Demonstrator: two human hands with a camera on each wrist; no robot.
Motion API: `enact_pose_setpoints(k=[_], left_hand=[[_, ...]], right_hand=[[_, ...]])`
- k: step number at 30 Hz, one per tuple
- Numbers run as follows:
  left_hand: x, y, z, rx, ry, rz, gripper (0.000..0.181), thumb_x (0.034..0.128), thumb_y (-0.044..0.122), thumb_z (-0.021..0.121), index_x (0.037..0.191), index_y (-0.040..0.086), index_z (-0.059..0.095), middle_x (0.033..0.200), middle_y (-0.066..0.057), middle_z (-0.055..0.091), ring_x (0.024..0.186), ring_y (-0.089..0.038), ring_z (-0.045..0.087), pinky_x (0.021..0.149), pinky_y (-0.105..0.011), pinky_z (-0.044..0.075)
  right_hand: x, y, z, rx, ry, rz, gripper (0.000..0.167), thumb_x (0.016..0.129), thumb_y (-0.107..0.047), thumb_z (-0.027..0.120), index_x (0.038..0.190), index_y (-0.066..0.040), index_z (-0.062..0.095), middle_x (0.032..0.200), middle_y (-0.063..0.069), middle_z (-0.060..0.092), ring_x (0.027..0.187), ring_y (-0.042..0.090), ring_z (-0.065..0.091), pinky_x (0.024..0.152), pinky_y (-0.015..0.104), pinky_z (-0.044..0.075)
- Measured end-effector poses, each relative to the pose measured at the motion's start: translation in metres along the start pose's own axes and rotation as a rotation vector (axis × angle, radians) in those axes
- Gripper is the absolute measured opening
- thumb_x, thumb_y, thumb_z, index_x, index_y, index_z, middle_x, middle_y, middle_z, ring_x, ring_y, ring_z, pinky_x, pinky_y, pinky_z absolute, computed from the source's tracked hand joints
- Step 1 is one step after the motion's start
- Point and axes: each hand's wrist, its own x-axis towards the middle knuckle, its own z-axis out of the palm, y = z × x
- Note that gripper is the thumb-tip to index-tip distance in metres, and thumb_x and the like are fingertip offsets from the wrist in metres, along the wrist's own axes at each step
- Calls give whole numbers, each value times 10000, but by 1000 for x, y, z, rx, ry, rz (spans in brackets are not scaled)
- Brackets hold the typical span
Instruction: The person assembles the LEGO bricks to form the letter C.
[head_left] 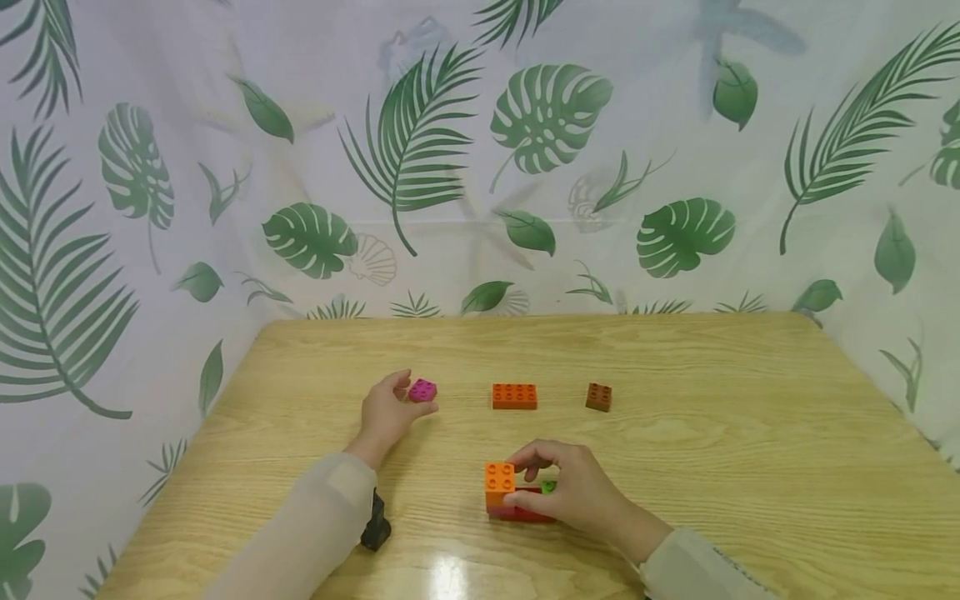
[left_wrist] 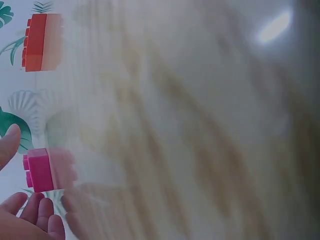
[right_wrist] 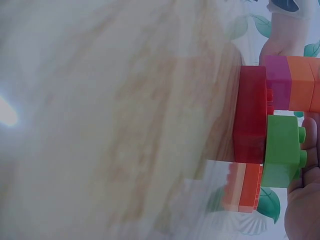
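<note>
While an orange toy brick is pinched in the fingers of the right hand above a red brick, a magenta brick is flanked by the wide-parted fingers of the left hand.

Wood-grain table, bright glare on near part; white cloth behind and at sides, green leaf print.

Pale left sleeve, pale right sleeve — dark-lettered
</note>
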Motion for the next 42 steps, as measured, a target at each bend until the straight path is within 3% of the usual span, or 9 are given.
enact_pose_setpoints(k=[5, 12, 18, 26, 33, 42], left_hand=[[3, -2, 3, -7, 11, -44, 683, 773, 151, 806, 1349, -29, 487, 1298, -206, 542, 1185, -337, 513, 979, -430, 423], [5, -4, 5, 48, 58, -34, 594, 757, 170, 821, 1240, -65, 567, 1155, -204, 614, 1051, -333, 570, 905, -430, 463], [6, -2, 5, 102, 80, -65, 507, 761, 167, 816, 1171, -49, 611, 1093, -197, 636, 1020, -330, 582, 890, -421, 466], [6, -2, 5, 141, 78, -38, 412, 770, 128, 800, 1111, -52, 654, 1017, -173, 661, 960, -309, 601, 866, -415, 478], [5, -1, 2, 109, -2, 33, 402, 775, 129, 799, 1135, 3, 672, 995, -119, 672, 907, -253, 611, 806, -375, 504], [-8, 13, -8, 44, -122, 142, 351, 799, 92, 762, 1136, 32, 682, 1052, -87, 665, 963, -248, 586, 792, -379, 509]], right_hand=[[0, -1, -1, 6, -8, 17, 300, 773, -320, 792, 1009, -163, 693, 915, -65, 661, 810, 132, 600, 612, 275, 500], [0, -1, -1, -4, -14, 22, 309, 772, -326, 791, 1014, -161, 693, 918, -78, 662, 806, 112, 597, 673, 293, 508], [1, 0, 0, 6, -17, 2, 308, 774, -314, 790, 1017, -152, 693, 937, -55, 672, 804, 119, 603, 635, 307, 518], [1, 1, 0, -5, -20, -8, 301, 777, -308, 789, 1016, -154, 690, 921, -70, 668, 794, 100, 598, 677, 316, 521], [1, 2, 0, -15, -18, -1, 295, 771, -301, 797, 1003, -151, 693, 893, -88, 661, 781, 96, 595, 684, 319, 518], [1, 1, -1, -23, -19, 12, 290, 767, -289, 803, 995, -149, 691, 887, -86, 660, 779, 86, 590, 655, 313, 515]])
